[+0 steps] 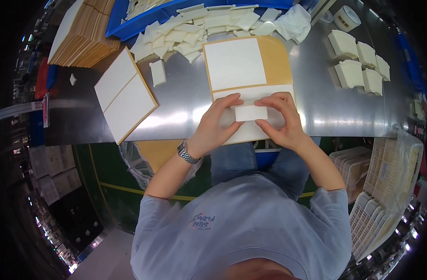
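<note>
Between my two hands is a small white rectangular piece (251, 113). My left hand (212, 125) pinches its left end with thumb and fingers, and my right hand (285, 122) grips the right end in the same way. Beneath lies a tan-backed sheet with white panels (236, 64), reaching to the table's front edge; its upper right part is bare tan. Whether the piece touches the sheet I cannot tell. A single off-white piece (158, 73) lies apart to the left, near a heap of similar pieces (176, 36).
Another white-faced sheet (125, 95) lies tilted at the left, by a tall stack of tan sheets (85, 35). Behind the heap stands a blue bin (152, 13). A white cloth (295, 23), a white tub (347, 18) and several piece stacks (349, 73) occupy the right. Plastic crates (394, 161) stand below.
</note>
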### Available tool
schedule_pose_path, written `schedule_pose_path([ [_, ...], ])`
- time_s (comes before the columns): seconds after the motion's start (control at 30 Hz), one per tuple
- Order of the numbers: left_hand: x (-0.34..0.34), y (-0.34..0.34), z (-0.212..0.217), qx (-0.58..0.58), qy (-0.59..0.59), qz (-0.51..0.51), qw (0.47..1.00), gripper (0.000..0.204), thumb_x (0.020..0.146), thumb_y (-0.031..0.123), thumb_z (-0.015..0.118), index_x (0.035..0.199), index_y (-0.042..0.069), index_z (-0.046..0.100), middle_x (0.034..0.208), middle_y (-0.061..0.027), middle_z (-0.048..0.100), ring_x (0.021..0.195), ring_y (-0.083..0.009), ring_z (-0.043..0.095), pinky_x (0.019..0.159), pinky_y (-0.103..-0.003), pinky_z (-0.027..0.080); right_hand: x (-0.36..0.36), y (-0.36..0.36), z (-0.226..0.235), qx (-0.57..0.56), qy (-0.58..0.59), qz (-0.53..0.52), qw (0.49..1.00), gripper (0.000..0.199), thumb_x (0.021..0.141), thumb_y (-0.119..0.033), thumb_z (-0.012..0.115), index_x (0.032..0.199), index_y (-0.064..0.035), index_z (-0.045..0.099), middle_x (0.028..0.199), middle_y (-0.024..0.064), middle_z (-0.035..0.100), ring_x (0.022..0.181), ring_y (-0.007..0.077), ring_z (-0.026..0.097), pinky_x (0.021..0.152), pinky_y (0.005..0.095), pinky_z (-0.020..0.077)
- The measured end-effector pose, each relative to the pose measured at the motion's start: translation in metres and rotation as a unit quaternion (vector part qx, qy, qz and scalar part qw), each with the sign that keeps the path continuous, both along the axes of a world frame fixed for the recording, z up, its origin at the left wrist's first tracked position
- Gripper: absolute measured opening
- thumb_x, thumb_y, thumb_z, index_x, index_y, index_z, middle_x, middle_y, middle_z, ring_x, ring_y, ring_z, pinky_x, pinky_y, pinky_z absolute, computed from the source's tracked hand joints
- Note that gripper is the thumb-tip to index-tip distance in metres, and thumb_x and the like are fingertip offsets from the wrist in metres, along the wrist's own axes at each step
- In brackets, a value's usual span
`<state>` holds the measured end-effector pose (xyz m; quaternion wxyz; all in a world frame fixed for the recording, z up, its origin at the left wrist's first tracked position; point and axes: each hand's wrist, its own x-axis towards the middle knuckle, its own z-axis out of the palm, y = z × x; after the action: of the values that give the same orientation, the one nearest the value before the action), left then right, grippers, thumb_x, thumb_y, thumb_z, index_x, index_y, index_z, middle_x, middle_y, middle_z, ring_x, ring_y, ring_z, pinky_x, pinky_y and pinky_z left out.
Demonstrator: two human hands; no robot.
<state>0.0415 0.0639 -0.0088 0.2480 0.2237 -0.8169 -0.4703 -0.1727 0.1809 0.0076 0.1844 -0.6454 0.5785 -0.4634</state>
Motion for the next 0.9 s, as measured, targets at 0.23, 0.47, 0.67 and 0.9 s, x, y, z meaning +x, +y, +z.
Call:
schedule_pose_path([
  [0.23,-0.001,-0.001,-0.001,0.001,0.002,-0.005,1.0,0.07,0.083,0.003,0.079,0.145,0.009,0.047,0.127,-0.013,0.067,0.12,-0.0236,0.064,0.101,-0.036,0.051,0.001,-0.005,0.001,0.006,0.004,0.0,1.0,0.046,0.076,-0.003,0.08,0.12,-0.0045,0.067,0.113,0.0082,0.066,0.104,0.0248,0.055,0.091,0.0339,0.0507],
  [0.47,-0.002,-0.004,0.005,-0.032,0.002,-0.006,0.999,0.057,0.082,0.003,0.08,0.134,0.008,0.058,0.126,-0.0126,0.066,0.123,-0.0277,0.061,0.103,-0.038,0.05,0.002,-0.005,-0.001,-0.001,0.017,0.0,1.0,0.045,0.075,-0.004,0.081,0.118,-0.0054,0.069,0.109,0.0084,0.064,0.101,0.0251,0.055,0.088,0.0329,0.0469],
  [0.67,-0.005,-0.011,0.008,-0.076,-0.004,-0.057,0.995,0.038,0.081,0.001,0.078,0.118,0.01,0.074,0.128,-0.0097,0.064,0.122,-0.0284,0.059,0.1,-0.038,0.051,-0.005,-0.004,-0.003,0.021,0.039,-0.021,0.999,0.058,0.073,-0.01,0.086,0.126,-0.0066,0.064,0.11,0.0087,0.064,0.106,0.0262,0.056,0.095,0.035,0.0474],
  [0.9,-0.009,-0.01,0.011,-0.019,-0.003,-0.062,0.998,0.04,0.083,0.004,0.078,0.121,0.014,0.075,0.128,-0.0087,0.064,0.118,-0.0254,0.057,0.093,-0.034,0.052,-0.014,-0.003,-0.009,0.066,-0.043,-0.031,0.996,0.059,0.076,-0.014,0.087,0.128,-0.0083,0.06,0.116,0.0079,0.065,0.114,0.0254,0.059,0.101,0.0363,0.0472],
])
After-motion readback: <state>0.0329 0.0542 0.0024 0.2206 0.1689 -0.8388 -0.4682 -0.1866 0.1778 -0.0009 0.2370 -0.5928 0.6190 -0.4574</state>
